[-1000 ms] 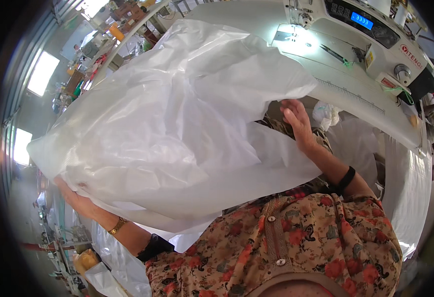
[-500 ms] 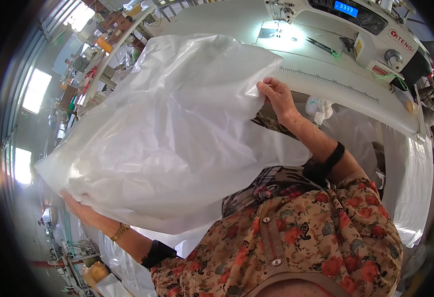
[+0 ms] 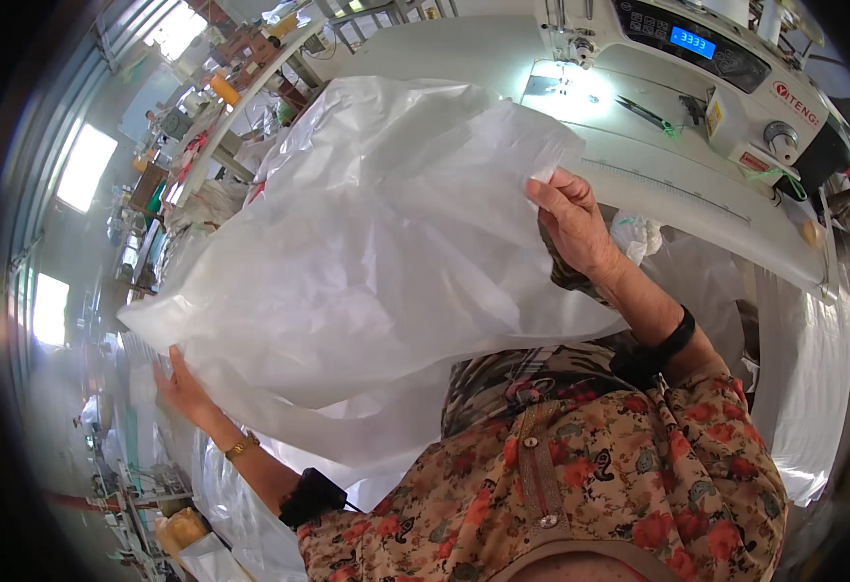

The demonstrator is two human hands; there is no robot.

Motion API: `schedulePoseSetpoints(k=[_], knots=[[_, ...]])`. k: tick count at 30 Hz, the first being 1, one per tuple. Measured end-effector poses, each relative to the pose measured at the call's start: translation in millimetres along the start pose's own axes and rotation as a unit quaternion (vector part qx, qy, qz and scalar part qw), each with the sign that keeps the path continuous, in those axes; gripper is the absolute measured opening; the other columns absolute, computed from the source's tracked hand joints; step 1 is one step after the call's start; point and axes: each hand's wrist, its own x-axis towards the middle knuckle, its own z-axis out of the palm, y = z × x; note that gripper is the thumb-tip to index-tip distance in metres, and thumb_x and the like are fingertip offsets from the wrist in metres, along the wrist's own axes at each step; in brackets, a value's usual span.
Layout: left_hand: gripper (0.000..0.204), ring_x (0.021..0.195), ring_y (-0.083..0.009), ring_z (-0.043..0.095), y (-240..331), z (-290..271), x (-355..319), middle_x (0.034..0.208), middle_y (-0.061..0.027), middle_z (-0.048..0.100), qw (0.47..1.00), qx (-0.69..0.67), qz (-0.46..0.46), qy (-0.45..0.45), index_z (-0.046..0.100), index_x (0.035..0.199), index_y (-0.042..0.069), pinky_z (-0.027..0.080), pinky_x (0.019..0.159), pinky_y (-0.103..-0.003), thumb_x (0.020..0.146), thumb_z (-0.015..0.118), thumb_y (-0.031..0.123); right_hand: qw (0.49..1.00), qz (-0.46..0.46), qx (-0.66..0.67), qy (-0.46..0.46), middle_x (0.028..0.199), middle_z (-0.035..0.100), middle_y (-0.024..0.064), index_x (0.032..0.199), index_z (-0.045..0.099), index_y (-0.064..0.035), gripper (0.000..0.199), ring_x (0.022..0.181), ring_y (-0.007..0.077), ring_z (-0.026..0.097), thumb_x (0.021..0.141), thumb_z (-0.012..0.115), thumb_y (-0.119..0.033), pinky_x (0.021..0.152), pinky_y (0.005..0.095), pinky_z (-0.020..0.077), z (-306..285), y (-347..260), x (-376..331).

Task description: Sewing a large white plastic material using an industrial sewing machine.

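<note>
Right hand [image 3: 572, 225] pinches the upper edge of a large white woven sack [image 3: 376, 272], spread in the air over the lap before the sewing machine [image 3: 697, 58]; left hand [image 3: 180, 388] grips its lower corner. Slippery cloth could slide from the thin pinch and sag off the worktop [image 3: 677, 184].

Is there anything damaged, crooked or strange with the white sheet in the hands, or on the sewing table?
Nothing stands out. The white sheet is creased and billowing but shows no tear. The right hand pinches its upper edge, and the left hand holds its lower left corner. On the sewing table, the scissors lie flat beside the sewing machine.
</note>
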Motion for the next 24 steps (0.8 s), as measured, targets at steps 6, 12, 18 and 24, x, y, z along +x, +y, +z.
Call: schedulePoseSetpoints(k=[6, 12, 18, 24], knots=[[0.029, 0.06, -0.0077, 0.048, 50, -12, -34, 0.121, -0.0142, 0.063, 0.956, -0.024, 0.29, -0.033, 0.048, 0.065, -0.005, 0.038, 0.049, -0.023, 0.084, 0.068, 0.004, 0.983, -0.152, -0.071, -0.075, 0.115, 0.05, 0.0011, 0.086, 0.064, -0.0019, 0.007, 0.106, 0.0108, 0.046, 0.086, 0.065, -0.008, 0.091, 0.0277, 0.038, 38, -12, 6], [0.062, 0.051, -0.0042, 0.033, 143, 5, -151, 0.056, 0.0045, 0.039, 0.829, -0.152, 0.318, -0.435, 0.058, 0.125, 0.0, 0.03, 0.047, -0.021, 0.07, 0.081, 0.012, 0.774, -0.271, -0.549, -0.161, 0.118, 0.053, 0.0138, 0.083, 0.064, -0.0111, 0.011, 0.116, 0.0329, 0.047, 0.075, 0.07, -0.015, 0.101, 0.0385, 0.0375, 58, 2, -18], [0.066, 0.052, -0.0143, 0.051, 170, 65, -200, 0.067, -0.004, 0.053, 0.821, -0.117, 0.411, -0.379, 0.058, 0.122, 0.004, 0.04, 0.05, -0.028, 0.068, 0.082, 0.034, 0.778, -0.141, -0.562, -0.242, 0.102, 0.059, 0.0146, 0.102, 0.059, -0.0094, 0.024, 0.097, 0.033, 0.058, 0.082, 0.063, -0.022, 0.087, 0.0427, 0.0432, 79, 19, -35], [0.038, 0.068, -0.0249, 0.061, 174, 93, -215, 0.082, -0.0079, 0.06, 0.808, -0.059, 0.496, -0.313, 0.065, 0.103, 0.004, 0.046, 0.056, -0.033, 0.066, 0.071, 0.007, 0.695, -0.199, -0.642, -0.255, 0.104, 0.059, 0.017, 0.109, 0.058, -0.0043, 0.032, 0.101, 0.0333, 0.057, 0.085, 0.06, -0.026, 0.089, 0.0427, 0.0427, 73, 21, -40]])
